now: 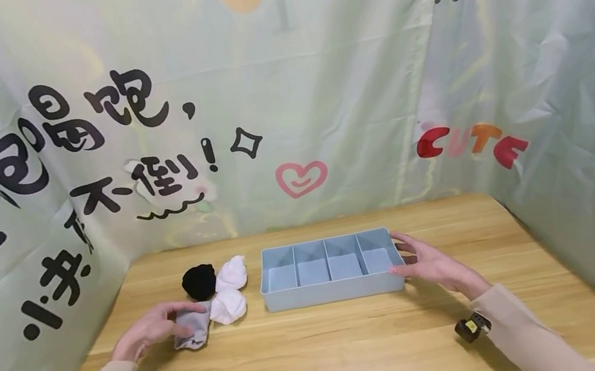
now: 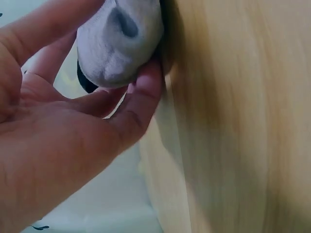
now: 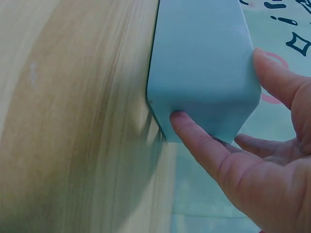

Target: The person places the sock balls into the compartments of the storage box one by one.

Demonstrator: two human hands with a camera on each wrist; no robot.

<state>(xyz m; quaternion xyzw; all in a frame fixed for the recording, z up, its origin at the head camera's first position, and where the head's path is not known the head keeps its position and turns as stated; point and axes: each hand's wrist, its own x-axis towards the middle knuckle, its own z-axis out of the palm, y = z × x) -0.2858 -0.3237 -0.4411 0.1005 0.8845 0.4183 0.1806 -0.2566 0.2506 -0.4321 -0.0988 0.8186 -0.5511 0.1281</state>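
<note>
Head view high, forward-down; wrist views close; table (image 1: 327, 364) shared.

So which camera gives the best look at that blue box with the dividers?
The head view: it shows the whole blue box and looks down inside it. The right wrist view shows only some outer walls up close, with the right hand touching one end. The left wrist view doesn't show it.

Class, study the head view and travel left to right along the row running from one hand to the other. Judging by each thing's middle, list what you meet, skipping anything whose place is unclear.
Left hand → gray bundle → nearer white bundle → blue compartment box → right hand.
</note>
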